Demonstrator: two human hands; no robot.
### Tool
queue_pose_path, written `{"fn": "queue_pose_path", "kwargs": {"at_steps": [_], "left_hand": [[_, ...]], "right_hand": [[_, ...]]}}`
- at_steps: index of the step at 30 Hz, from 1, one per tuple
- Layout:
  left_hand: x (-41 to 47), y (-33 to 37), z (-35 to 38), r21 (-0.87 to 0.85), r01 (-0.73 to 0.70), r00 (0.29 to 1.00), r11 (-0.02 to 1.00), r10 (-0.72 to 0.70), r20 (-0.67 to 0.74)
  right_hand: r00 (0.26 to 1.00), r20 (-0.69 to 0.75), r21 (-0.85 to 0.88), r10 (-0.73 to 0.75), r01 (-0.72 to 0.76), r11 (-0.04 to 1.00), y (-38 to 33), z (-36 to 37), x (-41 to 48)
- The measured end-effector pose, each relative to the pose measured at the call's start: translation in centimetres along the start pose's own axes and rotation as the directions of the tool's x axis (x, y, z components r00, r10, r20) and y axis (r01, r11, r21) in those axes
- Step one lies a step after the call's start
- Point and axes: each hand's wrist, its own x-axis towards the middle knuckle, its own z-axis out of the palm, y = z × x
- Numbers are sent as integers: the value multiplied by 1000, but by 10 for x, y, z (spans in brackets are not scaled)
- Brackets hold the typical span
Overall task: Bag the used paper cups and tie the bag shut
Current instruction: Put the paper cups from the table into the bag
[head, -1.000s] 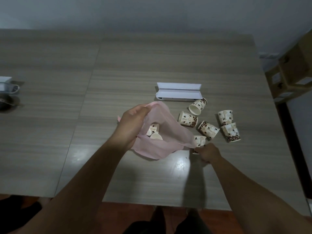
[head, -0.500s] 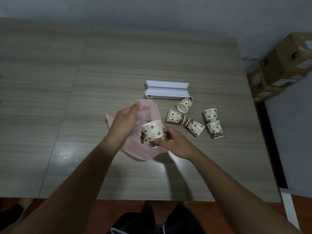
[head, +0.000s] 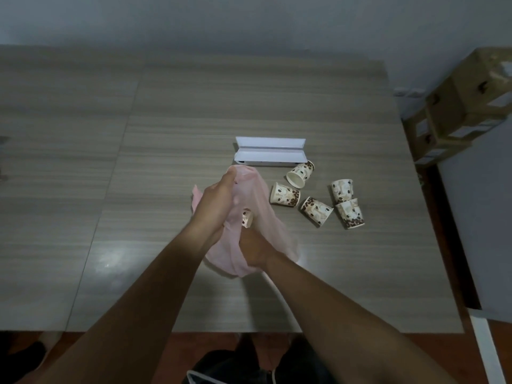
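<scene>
My left hand (head: 219, 198) grips the rim of a thin pink plastic bag (head: 266, 225) and holds its mouth up above the table. My right hand (head: 253, 245) is pushed into the bag's mouth, and the film hides its fingers. A coffee-bean-print paper cup (head: 247, 217) shows inside the bag just beyond that hand; I cannot tell if the fingers still hold it. Several more printed cups lie on their sides to the right: one (head: 300, 174) by the box, one (head: 285, 195) beside the bag, others (head: 317, 211) (head: 342, 189) (head: 350, 216).
An open white box (head: 270, 152) lies just behind the bag and cups. The wood-grain table (head: 138, 189) ends at the right near stacked cardboard boxes (head: 465, 106). Its near edge runs just above my knees.
My right hand picked a cup up off the table, carried it left to the bag's mouth and has now gone into the bag. My left hand kept holding the bag's rim.
</scene>
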Motion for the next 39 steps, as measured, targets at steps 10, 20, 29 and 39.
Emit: {"fn": "queue_pose_path", "kwargs": {"at_steps": [10, 20, 29, 39], "left_hand": [[14, 5, 23, -56, 6, 1000, 998, -6, -11], [18, 6, 24, 63, -61, 998, 996, 62, -10], [19, 4, -3, 22, -47, 998, 999, 48, -40], [22, 7, -4, -3, -107, 994, 994, 107, -11]], "right_hand": [[971, 16, 141, 238, -238, 961, 91, -162, -21], [866, -387, -72, 319, -373, 925, 194, -156, 22], [868, -252, -5, 427, -443, 897, 194, -117, 5], [914, 360, 844, -187, -233, 483, 114, -142, -48]]}}
